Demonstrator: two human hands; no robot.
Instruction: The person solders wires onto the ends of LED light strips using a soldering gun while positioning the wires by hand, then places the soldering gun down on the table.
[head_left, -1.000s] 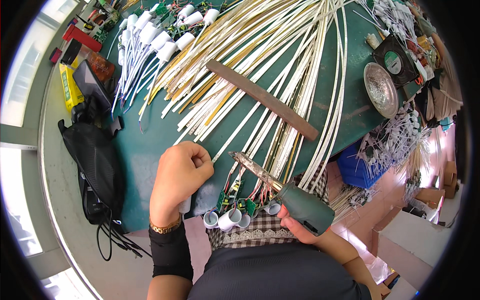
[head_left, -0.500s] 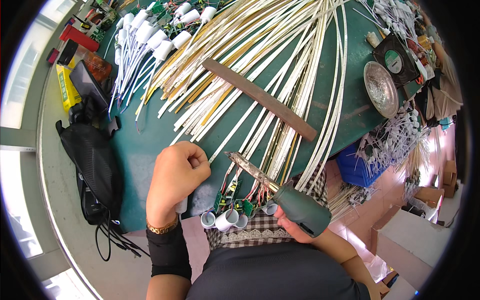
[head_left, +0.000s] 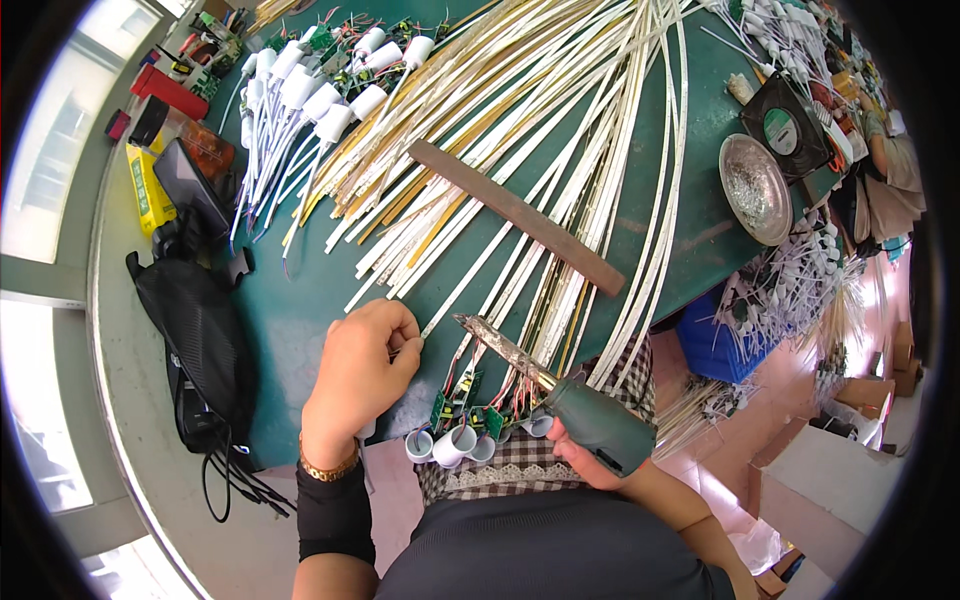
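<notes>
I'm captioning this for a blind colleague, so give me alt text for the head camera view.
Seen from above, a person's right hand grips a green-handled soldering iron aimed at the end of a white LED strip that the left hand pins to a green table. Many long white and yellow strips fan across it under a rusty flat bar, with white end caps at the near edge.

A yellow box (head_left: 143, 190) lies beside a red box (head_left: 168, 92).
</notes>
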